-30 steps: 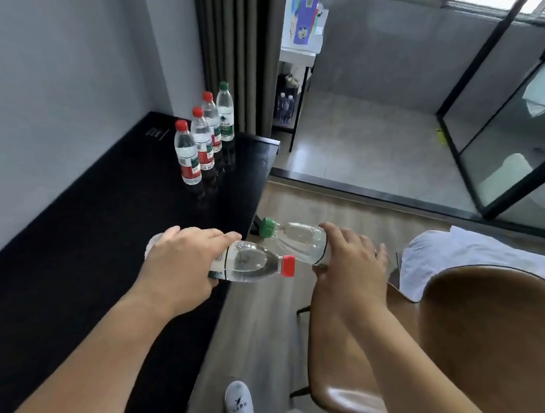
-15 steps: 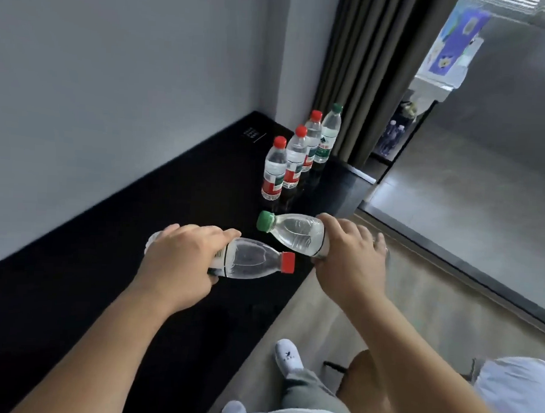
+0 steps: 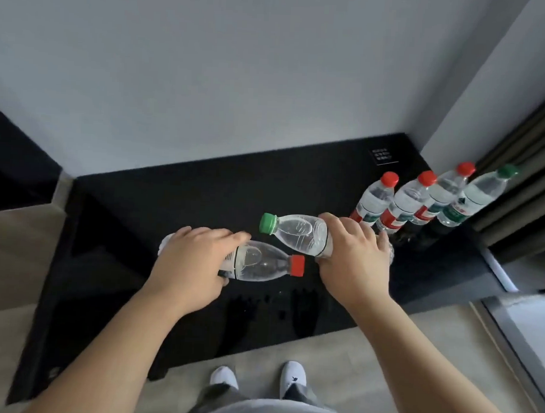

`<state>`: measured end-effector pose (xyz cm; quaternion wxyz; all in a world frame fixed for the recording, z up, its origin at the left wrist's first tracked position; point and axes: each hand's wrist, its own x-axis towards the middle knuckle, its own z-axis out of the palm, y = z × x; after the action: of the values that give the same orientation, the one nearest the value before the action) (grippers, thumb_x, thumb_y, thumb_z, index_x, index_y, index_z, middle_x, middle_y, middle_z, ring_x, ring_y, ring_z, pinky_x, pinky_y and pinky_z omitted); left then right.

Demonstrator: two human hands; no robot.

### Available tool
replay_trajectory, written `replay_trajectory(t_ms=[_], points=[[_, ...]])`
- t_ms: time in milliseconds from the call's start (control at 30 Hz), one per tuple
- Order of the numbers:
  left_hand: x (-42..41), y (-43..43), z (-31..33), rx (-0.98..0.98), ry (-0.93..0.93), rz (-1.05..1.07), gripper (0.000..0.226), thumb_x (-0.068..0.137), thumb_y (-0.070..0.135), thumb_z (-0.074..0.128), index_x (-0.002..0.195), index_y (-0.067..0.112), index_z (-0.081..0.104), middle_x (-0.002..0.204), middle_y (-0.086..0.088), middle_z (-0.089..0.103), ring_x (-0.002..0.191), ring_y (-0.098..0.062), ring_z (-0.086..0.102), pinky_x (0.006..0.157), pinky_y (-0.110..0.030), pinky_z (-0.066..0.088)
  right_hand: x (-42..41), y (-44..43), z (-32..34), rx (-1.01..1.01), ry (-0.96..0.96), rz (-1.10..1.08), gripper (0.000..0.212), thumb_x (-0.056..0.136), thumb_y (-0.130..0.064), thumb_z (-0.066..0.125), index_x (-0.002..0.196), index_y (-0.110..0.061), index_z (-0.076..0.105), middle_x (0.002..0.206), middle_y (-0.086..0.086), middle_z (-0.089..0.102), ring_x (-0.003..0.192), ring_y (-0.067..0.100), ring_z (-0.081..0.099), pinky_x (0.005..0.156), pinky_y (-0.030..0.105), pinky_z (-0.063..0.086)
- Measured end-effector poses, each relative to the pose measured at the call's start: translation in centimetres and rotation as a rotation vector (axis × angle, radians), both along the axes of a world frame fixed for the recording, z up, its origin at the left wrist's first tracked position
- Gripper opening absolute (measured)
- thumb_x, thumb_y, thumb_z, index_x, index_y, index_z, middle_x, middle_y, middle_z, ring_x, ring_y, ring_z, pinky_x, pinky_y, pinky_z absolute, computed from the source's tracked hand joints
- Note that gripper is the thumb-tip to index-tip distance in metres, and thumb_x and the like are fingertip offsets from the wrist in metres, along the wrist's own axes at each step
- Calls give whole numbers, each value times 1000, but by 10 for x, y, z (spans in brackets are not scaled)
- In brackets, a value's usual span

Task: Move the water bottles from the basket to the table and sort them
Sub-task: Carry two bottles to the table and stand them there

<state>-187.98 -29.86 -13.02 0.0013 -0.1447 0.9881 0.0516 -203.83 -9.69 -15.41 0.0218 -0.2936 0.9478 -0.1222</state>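
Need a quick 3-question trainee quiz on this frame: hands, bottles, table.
1. True or false: the left hand holds a green-capped bottle.
2. How many bottles stand upright on the black table? A: two. B: four. C: six.
3. Fill in: the bottle in the right hand has a ___ cap.

Key:
1. False. It holds the red-capped bottle.
2. B.
3. Green.
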Motion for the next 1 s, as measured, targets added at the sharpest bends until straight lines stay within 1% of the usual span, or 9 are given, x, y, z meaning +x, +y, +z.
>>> replay_trajectory(t_ms=[267, 400, 533, 633, 733, 833, 933, 1000], points=[[23, 16, -25, 20, -17, 122, 81, 76, 31, 85, 146, 43, 46, 131, 20, 63, 120, -11, 59, 106, -36, 43, 0, -4, -26, -11, -17, 133, 69, 80, -26, 79, 140, -36, 46, 134, -5, 61, 127, 31, 54, 115, 64, 31], [27, 18, -58, 30, -28, 128, 80, 75, 32, 85, 145, 42, 47, 130, 21, 63, 118, -11, 60, 103, -36, 45, -1, -4, -51, 17, -29, 145, 72, 81, -26, 79, 144, -35, 45, 138, -4, 59, 132, 31, 50, 119, 65, 25], [28, 19, -100, 41, -22, 130, 82, 74, 31, 87, 146, 41, 48, 129, 19, 65, 117, -12, 61, 105, -39, 45, -6, -1, -87, 18, -17, 154, 75, 81, -27, 81, 146, -35, 44, 141, -3, 58, 135, 33, 48, 120, 66, 23], [26, 18, -131, -3, -30, 122, 83, 73, 30, 87, 146, 41, 48, 130, 19, 64, 120, -13, 60, 107, -42, 44, -9, -1, -119, 7, 11, 158, 75, 81, -27, 81, 146, -35, 44, 141, -3, 58, 135, 33, 48, 119, 66, 24], [21, 17, -159, -35, 26, 128, 83, 71, 26, 89, 144, 40, 52, 127, 17, 66, 117, -17, 62, 105, -42, 45, -13, -1, -153, -40, 58, 164, 73, 81, -27, 81, 144, -35, 45, 139, -3, 59, 135, 34, 49, 118, 67, 25], [19, 20, -180, -96, 106, 140, 82, 69, 24, 90, 142, 40, 55, 126, 18, 67, 116, -19, 62, 99, -40, 46, -14, 2, -182, -81, 148, 162, 77, 78, -27, 85, 144, -34, 47, 137, -3, 60, 132, 35, 51, 116, 67, 27], [22, 25, -196, -125, 136, 131, 80, 72, 26, 88, 142, 44, 53, 122, 21, 66, 114, -15, 60, 93, -35, 45, -12, 7, -198, -121, 223, 171, 74, 78, -27, 83, 143, -34, 48, 135, -3, 61, 130, 35, 52, 115, 66, 29], [27, 31, -200, -120, 139, 130, 80, 73, 27, 87, 143, 46, 52, 122, 22, 65, 115, -15, 60, 91, -35, 45, -9, 14, -200, -153, 247, 179, 73, 79, -28, 82, 143, -36, 48, 135, -4, 61, 129, 34, 53, 115, 66, 30]])
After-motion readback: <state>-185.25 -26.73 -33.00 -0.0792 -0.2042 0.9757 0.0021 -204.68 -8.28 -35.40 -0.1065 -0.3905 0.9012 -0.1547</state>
